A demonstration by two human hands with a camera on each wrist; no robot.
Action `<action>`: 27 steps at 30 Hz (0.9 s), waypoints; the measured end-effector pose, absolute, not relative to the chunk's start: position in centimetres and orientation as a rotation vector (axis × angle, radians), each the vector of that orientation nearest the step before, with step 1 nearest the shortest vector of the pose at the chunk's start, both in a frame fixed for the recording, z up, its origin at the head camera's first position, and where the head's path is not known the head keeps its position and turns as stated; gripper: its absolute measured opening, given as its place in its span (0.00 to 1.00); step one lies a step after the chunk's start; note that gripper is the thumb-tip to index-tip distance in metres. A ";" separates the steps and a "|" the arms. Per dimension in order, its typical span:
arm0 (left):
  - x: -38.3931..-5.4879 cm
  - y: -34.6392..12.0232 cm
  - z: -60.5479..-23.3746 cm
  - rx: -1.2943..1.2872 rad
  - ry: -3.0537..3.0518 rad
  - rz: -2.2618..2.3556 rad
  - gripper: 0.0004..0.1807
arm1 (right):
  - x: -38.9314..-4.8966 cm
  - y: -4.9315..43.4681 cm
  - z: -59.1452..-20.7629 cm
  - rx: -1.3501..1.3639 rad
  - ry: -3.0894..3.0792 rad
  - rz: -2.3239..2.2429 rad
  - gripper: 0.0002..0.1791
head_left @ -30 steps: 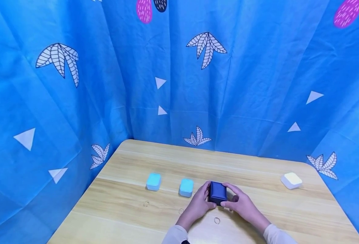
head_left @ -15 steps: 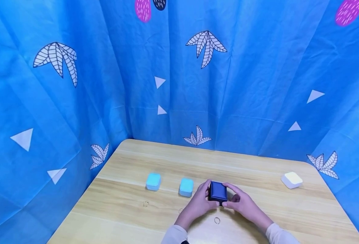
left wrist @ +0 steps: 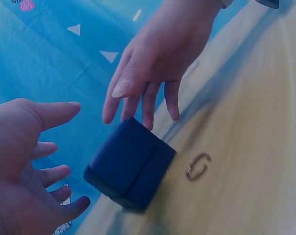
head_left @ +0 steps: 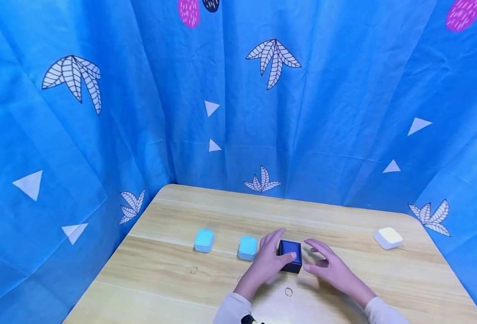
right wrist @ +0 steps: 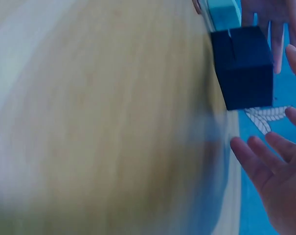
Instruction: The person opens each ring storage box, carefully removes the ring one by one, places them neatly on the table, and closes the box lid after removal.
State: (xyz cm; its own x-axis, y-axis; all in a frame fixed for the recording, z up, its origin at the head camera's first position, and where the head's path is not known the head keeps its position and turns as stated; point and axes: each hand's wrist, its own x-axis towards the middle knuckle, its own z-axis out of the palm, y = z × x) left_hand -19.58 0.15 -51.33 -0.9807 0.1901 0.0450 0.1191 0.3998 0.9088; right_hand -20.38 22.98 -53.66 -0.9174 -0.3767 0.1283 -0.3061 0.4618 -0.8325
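Note:
A small dark blue box (head_left: 290, 253), like a ring box and closed, stands on the table between both hands. My left hand (head_left: 267, 261) is at its left side with fingers spread; its thumb overlaps the box top in the head view, but in the left wrist view the left hand (left wrist: 20, 166) is apart from it. My right hand (head_left: 331, 270) is off the box's right side, fingers loosely bent and holding nothing. In the right wrist view a gap separates the right hand (right wrist: 280, 181) from the box (right wrist: 245, 73). A thin ring (head_left: 288, 291) lies in front of the box.
Two light blue boxes (head_left: 204, 240) stand left of the dark one. A white box with a cream top (head_left: 388, 237) is at the far right. Another ring (head_left: 194, 270) lies at left; a third is partly behind the left forearm. Blue curtains (head_left: 262, 112) surround the wooden table (head_left: 161, 279).
Both hands gripped the dark blue box's sides before; now they have let go. The right hand has moved off to the right, and the left thumb has lifted. The box stays in place.

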 end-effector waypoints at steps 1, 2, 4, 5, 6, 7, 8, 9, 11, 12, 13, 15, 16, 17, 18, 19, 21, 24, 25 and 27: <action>-19.7 0.4 -51.1 0.294 2.569 1.669 0.40 | -20.4 23.3 -53.5 -0.625 2.656 -1.451 0.38; -19.8 0.6 -50.9 0.301 2.561 1.678 0.39 | -20.3 23.7 -53.4 -0.631 2.691 -1.431 0.37; -20.1 1.1 -50.5 0.323 2.555 1.681 0.38 | -20.3 24.4 -53.0 -0.641 2.742 -1.406 0.36; -20.2 1.4 -50.3 0.339 2.562 1.672 0.38 | -20.3 24.7 -52.8 -0.633 2.762 -1.398 0.35; -20.4 1.7 -50.1 0.355 2.570 1.662 0.38 | -20.3 25.1 -52.6 -0.633 2.780 -1.391 0.35; -20.5 2.0 -49.9 0.373 2.589 1.644 0.38 | -20.3 25.4 -52.4 -0.621 2.790 -1.392 0.35; -20.7 2.3 -49.7 0.392 2.610 1.620 0.38 | -20.3 25.8 -52.3 -0.607 2.799 -1.388 0.35; -20.8 2.7 -49.4 0.412 2.636 1.593 0.38 | -20.3 26.2 -52.1 -0.590 2.804 -1.387 0.36; -21.0 3.3 -49.0 0.444 2.675 1.547 0.38 | -20.3 27.1 -51.9 -0.547 2.820 -1.374 0.36; -21.1 3.6 -48.9 0.462 2.690 1.526 0.38 | -20.2 27.6 -51.8 -0.531 2.830 -1.363 0.36; -21.2 3.9 -48.8 0.474 2.702 1.505 0.38 | -20.2 28.0 -51.8 -0.515 2.841 -1.352 0.36; -21.3 4.5 -48.6 0.495 2.704 1.482 0.37 | -20.2 28.9 -51.7 -0.488 2.860 -1.338 0.36; -21.4 4.8 -48.6 0.505 2.704 1.470 0.37 | -20.1 29.3 -51.6 -0.475 2.871 -1.330 0.36; -21.5 5.2 -48.6 0.513 2.704 1.458 0.37 | -20.1 29.7 -51.6 -0.457 2.876 -1.330 0.36; -21.5 5.5 -48.6 0.519 2.706 1.445 0.37 | -20.1 30.2 -51.5 -0.444 2.878 -1.327 0.36; -21.6 5.8 -48.5 0.524 2.710 1.429 0.37 | -20.1 30.6 -51.4 -0.429 2.879 -1.331 0.36; -21.7 6.5 -48.4 0.542 2.725 1.394 0.37 | -20.2 31.4 -51.3 -0.385 2.873 -1.332 0.36; -21.9 7.6 -48.3 0.572 2.749 1.329 0.37 | -20.1 32.6 -51.1 -0.319 2.865 -1.321 0.36; -22.0 8.0 -48.2 0.585 2.769 1.293 0.37 | -20.1 32.9 -51.0 -0.295 2.866 -1.314 0.37; -22.2 8.9 -48.0 0.609 2.803 1.229 0.38 | -20.1 33.6 -50.9 -0.271 2.877 -1.302 0.37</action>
